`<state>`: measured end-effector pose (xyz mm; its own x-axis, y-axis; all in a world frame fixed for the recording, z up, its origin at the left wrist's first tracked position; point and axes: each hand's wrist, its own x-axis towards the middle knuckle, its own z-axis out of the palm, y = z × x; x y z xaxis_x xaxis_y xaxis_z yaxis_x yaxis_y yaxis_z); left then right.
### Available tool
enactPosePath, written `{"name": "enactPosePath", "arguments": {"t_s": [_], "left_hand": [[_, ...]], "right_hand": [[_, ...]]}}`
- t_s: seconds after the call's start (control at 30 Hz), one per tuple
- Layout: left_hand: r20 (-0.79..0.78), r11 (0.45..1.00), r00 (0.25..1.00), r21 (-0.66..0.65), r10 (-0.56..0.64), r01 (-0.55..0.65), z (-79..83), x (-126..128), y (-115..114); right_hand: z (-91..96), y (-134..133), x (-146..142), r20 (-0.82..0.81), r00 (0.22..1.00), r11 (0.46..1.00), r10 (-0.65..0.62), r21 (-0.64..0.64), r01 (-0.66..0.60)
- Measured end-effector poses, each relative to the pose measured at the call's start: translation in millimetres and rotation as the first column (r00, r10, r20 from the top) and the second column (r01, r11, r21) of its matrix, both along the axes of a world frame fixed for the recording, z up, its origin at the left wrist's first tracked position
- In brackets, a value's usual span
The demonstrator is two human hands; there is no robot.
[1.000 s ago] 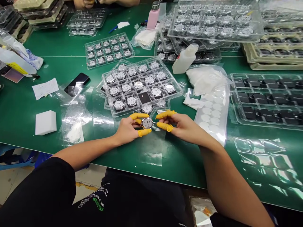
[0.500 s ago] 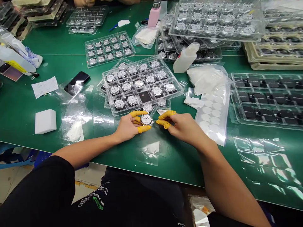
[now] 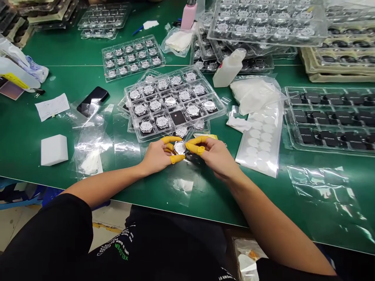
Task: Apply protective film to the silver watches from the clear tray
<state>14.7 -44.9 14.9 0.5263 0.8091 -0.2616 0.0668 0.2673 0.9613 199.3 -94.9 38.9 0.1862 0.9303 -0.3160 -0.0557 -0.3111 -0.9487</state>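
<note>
My left hand (image 3: 158, 157), with yellow finger cots, grips a round silver watch case (image 3: 179, 148) by its edge between thumb and fingers. The light, printed disc of its back faces up. From the right, my right hand (image 3: 216, 157) brings its yellow-cotted thumb and forefinger together at the case's right edge; whatever they pinch is too small to make out. Just beyond both hands, a clear tray (image 3: 216, 112) of watch cases rests on other trays, one front pocket showing only a black base. Clear film (image 3: 181, 192) lies on the table below the hands.
To the right are a sheet of round white stickers (image 3: 258, 150) and a tray of black pieces (image 3: 293, 142). A white bottle (image 3: 228, 70) stands behind. On the left lie a white foam block (image 3: 54, 150), a phone (image 3: 93, 100) and a paper note (image 3: 52, 106).
My right hand has moved left, its fingertips now at the watch case's edge instead of a little apart from it. My left hand keeps its hold. The view has shifted slightly.
</note>
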Motion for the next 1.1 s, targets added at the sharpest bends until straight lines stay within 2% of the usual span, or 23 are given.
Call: {"name": "enactPosePath", "arguments": {"t_s": [0.2,0.4,0.63,1.1], "left_hand": [[-0.017,1.000,1.000,0.006,-0.011,0.011,0.2,-0.6,0.2],[-0.028,1.000,0.999,0.000,-0.020,0.020,2.4,0.0,0.1],[-0.045,0.999,0.998,0.017,-0.048,0.049,0.4,-0.9,1.5],[-0.049,0.998,0.997,0.022,-0.057,0.058,-0.8,-2.0,1.6]], "right_hand": [[1.1,-2.1,-0.7,-0.018,0.999,0.997,0.040,-0.068,-0.041],[-5.3,-3.3,-3.1,-0.006,0.998,0.998,0.060,-0.032,-0.060],[-11.4,-3.4,2.7,0.098,0.988,0.992,0.123,0.013,-0.125],[-8.3,-3.9,1.0,0.197,0.972,0.992,0.125,-0.013,-0.125]]}}
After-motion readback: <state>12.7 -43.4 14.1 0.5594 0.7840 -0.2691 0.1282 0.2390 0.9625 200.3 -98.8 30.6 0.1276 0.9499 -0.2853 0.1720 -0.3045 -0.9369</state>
